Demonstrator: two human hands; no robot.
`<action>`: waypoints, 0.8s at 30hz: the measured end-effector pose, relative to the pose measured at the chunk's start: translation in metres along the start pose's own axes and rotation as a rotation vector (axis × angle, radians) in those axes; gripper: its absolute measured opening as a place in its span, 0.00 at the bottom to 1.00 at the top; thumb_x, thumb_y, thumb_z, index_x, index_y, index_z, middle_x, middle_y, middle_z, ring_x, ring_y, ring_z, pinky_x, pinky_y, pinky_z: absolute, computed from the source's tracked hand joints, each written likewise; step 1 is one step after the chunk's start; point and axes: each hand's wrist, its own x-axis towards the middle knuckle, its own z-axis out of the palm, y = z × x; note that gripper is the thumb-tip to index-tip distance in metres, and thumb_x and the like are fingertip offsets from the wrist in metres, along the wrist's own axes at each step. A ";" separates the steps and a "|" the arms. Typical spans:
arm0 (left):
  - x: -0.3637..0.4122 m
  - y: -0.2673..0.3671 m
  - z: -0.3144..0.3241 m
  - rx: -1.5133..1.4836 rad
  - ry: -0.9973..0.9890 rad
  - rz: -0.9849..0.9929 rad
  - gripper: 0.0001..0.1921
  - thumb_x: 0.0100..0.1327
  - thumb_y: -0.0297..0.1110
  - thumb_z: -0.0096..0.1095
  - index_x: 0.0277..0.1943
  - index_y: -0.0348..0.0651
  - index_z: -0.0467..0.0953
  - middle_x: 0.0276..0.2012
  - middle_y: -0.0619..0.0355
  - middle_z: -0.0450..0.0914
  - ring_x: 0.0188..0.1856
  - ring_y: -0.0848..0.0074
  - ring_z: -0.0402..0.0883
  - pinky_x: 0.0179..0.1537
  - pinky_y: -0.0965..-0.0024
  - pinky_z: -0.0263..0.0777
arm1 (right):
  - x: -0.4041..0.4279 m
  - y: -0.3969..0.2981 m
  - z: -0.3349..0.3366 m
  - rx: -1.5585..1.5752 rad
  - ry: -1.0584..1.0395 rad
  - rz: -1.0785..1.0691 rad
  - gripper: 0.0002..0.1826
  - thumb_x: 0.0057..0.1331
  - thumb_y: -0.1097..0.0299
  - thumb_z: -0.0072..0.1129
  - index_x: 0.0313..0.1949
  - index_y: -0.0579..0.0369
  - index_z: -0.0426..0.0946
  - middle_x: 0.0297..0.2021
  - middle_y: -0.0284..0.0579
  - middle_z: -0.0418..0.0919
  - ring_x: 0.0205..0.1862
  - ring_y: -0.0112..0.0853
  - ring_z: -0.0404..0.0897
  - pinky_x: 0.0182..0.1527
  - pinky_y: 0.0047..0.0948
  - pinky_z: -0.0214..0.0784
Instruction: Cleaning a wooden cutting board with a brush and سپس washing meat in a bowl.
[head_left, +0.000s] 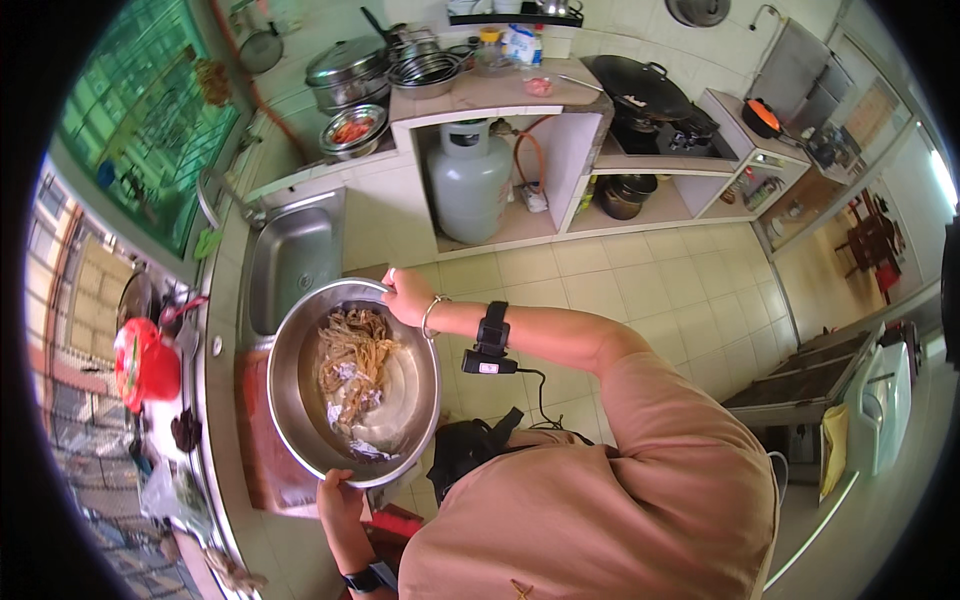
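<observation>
A large round stainless steel basin (416, 390) holds liquid, brown stringy strips (356, 341) and a few whitish-purple pieces (365, 450). My right hand (409, 296), with a ring and a bangle, grips its far rim beside the sink. On the near rim, my left hand (339, 495) has hold of the edge; part of its fingers is hidden under the basin. The basin is tilted and overlaps a reddish-brown board (259, 435) on the counter.
A steel sink (296, 262) with a faucet (255, 214) lies beyond the basin. Along the window side stands a red container (157, 367). A gas cylinder (469, 184) is under the far counter, and a black wok (637, 82) sits on the stove.
</observation>
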 end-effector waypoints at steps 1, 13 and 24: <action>0.018 0.005 0.017 -0.030 -0.052 -0.024 0.08 0.46 0.16 0.46 0.32 0.29 0.70 0.32 0.50 0.74 0.35 0.63 0.75 0.41 0.60 0.71 | 0.017 0.006 -0.012 -0.014 0.014 0.036 0.10 0.54 0.70 0.55 0.34 0.61 0.75 0.29 0.53 0.78 0.33 0.42 0.77 0.38 0.35 0.68; 0.206 0.109 0.057 0.046 -0.041 -0.015 0.14 0.49 0.20 0.49 0.41 0.32 0.70 0.29 0.53 0.74 0.31 0.66 0.76 0.29 0.63 0.74 | 0.212 0.032 0.058 0.027 -0.172 0.085 0.08 0.52 0.71 0.55 0.29 0.64 0.77 0.19 0.39 0.77 0.22 0.23 0.73 0.25 0.26 0.67; 0.323 0.160 0.056 -0.234 0.184 0.000 0.18 0.49 0.14 0.45 0.44 0.37 0.68 0.33 0.53 0.74 0.32 0.65 0.76 0.34 0.58 0.76 | 0.376 0.057 0.202 0.041 -0.429 0.122 0.07 0.56 0.74 0.58 0.33 0.63 0.71 0.25 0.37 0.74 0.25 0.22 0.71 0.29 0.23 0.65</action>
